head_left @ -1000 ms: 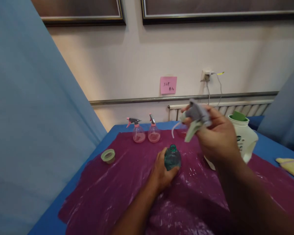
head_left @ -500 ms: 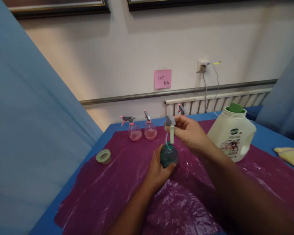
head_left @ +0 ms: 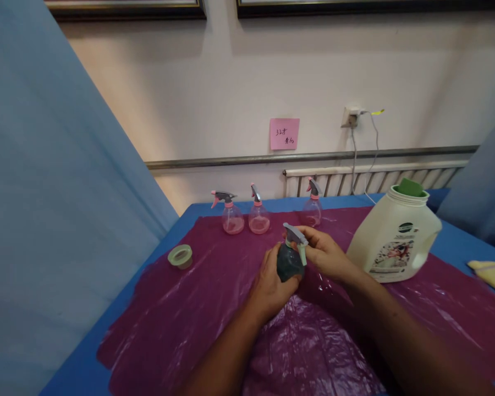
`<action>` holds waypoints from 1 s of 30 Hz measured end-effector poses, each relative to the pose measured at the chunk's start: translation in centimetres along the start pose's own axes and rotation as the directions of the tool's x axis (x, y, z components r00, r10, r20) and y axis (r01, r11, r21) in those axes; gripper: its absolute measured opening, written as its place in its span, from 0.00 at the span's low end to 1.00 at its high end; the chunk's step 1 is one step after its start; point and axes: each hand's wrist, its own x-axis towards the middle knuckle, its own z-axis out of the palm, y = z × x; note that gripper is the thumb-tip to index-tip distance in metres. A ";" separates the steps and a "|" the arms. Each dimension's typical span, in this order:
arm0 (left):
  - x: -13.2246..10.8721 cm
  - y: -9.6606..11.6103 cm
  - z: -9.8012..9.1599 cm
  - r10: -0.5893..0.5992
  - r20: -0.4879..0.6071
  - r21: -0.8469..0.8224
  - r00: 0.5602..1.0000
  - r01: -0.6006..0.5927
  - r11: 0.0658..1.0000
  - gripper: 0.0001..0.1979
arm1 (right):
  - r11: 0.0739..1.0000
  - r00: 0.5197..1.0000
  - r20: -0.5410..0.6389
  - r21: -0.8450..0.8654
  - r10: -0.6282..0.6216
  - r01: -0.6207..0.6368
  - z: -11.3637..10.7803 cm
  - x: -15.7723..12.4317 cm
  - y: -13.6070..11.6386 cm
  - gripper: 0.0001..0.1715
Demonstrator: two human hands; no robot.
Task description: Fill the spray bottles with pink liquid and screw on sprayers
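Note:
A round, dark green spray bottle [head_left: 290, 264] is between my hands above the plastic sheet. My left hand [head_left: 271, 283] is wrapped round the bottle's body from the left and below. At its neck, my right hand [head_left: 319, 250] grips the grey spray head [head_left: 296, 233], whose pale green trigger points toward me. The head sits down on the bottle's mouth, and its dip tube is out of sight. Whether the threads have caught, I cannot tell. Behind stand three clear spray bottles with pink collars: a left one [head_left: 233, 219], a middle one [head_left: 259, 218] and a right one [head_left: 312, 206].
To the right stands a cream jug [head_left: 391, 236] with a green scoop [head_left: 410, 187] in its mouth. A small pale green cup [head_left: 180, 256] rests on the purple sheet [head_left: 181, 324] at left. A yellow cloth [head_left: 493, 275] lies far right. Blue curtains [head_left: 58, 192] hang at both sides.
The spray head has come down onto the green bottle's mouth, its tube now inside. My right hand lowered with it, uncovering the right pink-collared bottle. The view shifted slightly.

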 end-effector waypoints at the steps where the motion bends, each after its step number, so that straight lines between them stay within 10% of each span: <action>1: 0.0 0.0 0.0 0.007 -0.001 -0.007 1.000 -0.007 1.000 0.42 | 1.000 1.000 0.004 -0.006 -0.012 0.012 0.0 0.0 0.2 0.27; 19: 0.3 0.4 -0.1 0.058 -0.004 -0.011 0.998 -0.059 0.998 0.38 | 0.989 0.943 -0.316 0.062 -0.106 0.132 2.6 -0.4 2.2 0.24; 30: 0.6 1.1 -0.2 0.043 -0.019 -0.005 0.999 -0.043 0.999 0.33 | 0.991 0.973 -0.225 0.107 -0.051 0.077 2.1 0.0 2.9 0.24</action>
